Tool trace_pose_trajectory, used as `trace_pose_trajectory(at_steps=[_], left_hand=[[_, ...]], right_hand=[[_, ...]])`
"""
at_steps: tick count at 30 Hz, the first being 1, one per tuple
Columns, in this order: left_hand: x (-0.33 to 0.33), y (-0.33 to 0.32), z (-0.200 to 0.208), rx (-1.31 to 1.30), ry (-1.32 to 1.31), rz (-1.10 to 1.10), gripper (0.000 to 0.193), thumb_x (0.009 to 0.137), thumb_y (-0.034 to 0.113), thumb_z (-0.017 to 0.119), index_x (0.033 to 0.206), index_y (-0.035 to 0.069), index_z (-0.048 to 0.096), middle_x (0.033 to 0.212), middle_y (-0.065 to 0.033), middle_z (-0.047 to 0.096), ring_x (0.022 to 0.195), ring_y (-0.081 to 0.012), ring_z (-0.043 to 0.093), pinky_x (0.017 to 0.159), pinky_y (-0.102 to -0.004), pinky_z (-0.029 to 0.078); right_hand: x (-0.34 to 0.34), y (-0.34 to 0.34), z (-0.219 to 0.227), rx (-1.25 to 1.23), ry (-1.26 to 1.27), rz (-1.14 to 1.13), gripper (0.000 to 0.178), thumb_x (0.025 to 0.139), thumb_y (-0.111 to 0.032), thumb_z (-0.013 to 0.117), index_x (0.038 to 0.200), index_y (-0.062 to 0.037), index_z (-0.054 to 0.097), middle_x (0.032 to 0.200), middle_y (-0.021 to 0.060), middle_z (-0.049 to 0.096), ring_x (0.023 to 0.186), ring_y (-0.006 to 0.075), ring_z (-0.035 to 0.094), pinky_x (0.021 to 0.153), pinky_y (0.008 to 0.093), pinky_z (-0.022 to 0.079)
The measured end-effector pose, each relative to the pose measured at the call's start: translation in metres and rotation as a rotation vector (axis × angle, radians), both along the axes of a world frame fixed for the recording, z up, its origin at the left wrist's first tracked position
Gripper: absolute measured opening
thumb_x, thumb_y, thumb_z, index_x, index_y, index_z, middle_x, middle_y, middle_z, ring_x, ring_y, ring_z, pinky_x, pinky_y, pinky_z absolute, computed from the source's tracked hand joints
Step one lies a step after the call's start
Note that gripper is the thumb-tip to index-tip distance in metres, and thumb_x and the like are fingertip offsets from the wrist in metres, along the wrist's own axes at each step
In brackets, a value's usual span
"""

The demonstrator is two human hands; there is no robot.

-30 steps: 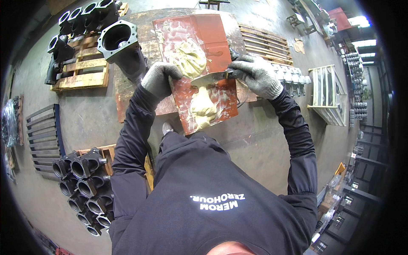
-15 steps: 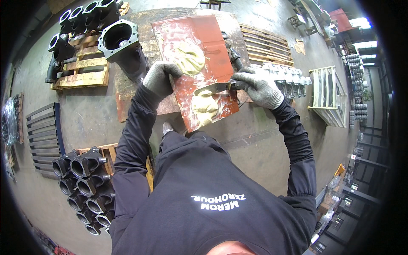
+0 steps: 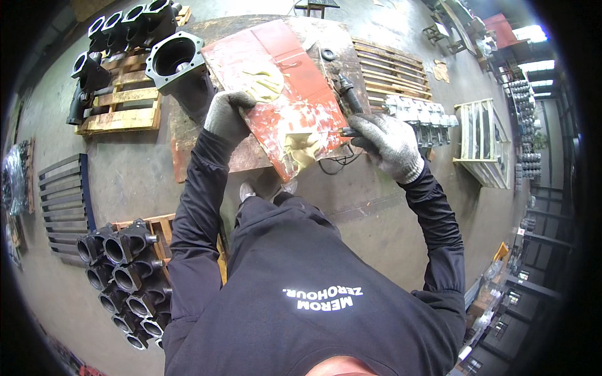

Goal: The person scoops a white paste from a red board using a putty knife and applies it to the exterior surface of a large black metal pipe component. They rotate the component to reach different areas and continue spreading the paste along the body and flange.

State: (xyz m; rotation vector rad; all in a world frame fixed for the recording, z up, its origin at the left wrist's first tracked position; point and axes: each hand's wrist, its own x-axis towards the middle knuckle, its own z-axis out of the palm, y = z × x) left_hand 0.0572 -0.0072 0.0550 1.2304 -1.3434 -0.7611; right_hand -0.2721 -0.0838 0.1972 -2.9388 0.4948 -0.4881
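A red board, smeared with pale filler, lies tilted in front of me. My left hand, in a grey knit glove, is closed on the board's left edge, thumb on top. In my right hand, gloved alike, is the dark handle of a putty knife. The knife's blade is seen nearly edge-on and reaches left over the board, at the nearer lump of cream filler. A second, larger lump of filler sits farther up the board.
Under the board is a worn table. A large black flanged casting stands on its left, a dark cylindrical tool on its right. Castings on a pallet are at far left, more castings at near left, a wooden pallet at right.
The board has turned, its far end swinging left. The knife has rotated from flat to nearly edge-on, and my right hand has moved slightly right and nearer. The nearer lump has changed shape.
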Motion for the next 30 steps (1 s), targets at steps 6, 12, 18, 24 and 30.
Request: trace_pose_trajectory(at_steps=[6, 12, 18, 24, 30], left_hand=[[-0.016, -0.002, -0.004, -0.059, 0.131, 0.106, 0.015, 0.079, 0.002, 0.081, 0.089, 0.0, 0.07, 0.096, -0.003, 0.075, 0.088, -0.0076, 0.066, 0.084, -0.0271, 0.057], [-0.024, -0.01, -0.017, 0.113, 1.332, -0.157, 0.03, 0.087, 0.002, 0.061, 0.115, -0.007, 0.065, 0.116, -0.0158, 0.072, 0.109, -0.0242, 0.07, 0.1, -0.0384, 0.056], [-0.032, -0.014, -0.012, 0.419, 1.701, 0.127, 0.047, 0.083, 0.006, 0.05, 0.126, -0.012, 0.056, 0.127, -0.0256, 0.066, 0.121, -0.0413, 0.064, 0.109, -0.0536, 0.051], [-0.037, -0.013, -0.009, 0.363, 1.692, 0.057, 0.04, 0.084, 0.006, 0.05, 0.119, -0.012, 0.058, 0.124, -0.0249, 0.067, 0.119, -0.0381, 0.066, 0.109, -0.0495, 0.051], [-0.027, -0.014, -0.036, 0.23, 1.737, -0.171, 0.04, 0.083, 0.004, 0.051, 0.118, -0.012, 0.058, 0.123, -0.024, 0.067, 0.116, -0.0358, 0.066, 0.107, -0.0482, 0.052]], right_hand=[[-0.004, 0.021, -0.009, 0.073, -0.121, -0.122, 0.044, 0.08, -0.006, 0.083, 0.123, -0.0089, 0.072, 0.112, 0.0126, 0.073, 0.098, 0.0312, 0.072, 0.082, 0.0403, 0.058], [0.003, 0.051, -0.04, 0.342, -0.297, -0.344, 0.044, 0.08, 0.007, 0.081, 0.121, -0.0065, 0.077, 0.109, 0.0122, 0.07, 0.099, 0.0262, 0.07, 0.085, 0.0348, 0.057], [0.0, 0.059, -0.058, 0.307, -0.316, -0.417, 0.046, 0.078, 0.002, 0.085, 0.122, -0.0095, 0.078, 0.108, 0.0107, 0.067, 0.096, 0.0245, 0.069, 0.084, 0.033, 0.057], [-0.013, 0.064, -0.068, 0.226, -0.292, -0.421, 0.043, 0.079, 0.001, 0.085, 0.121, -0.0091, 0.078, 0.106, 0.0104, 0.067, 0.093, 0.024, 0.068, 0.081, 0.033, 0.057], [-0.032, 0.068, -0.072, 0.231, -0.23, -0.418, 0.043, 0.079, 0.005, 0.083, 0.12, -0.0081, 0.078, 0.107, 0.0111, 0.065, 0.09, 0.0239, 0.068, 0.077, 0.0331, 0.057]])
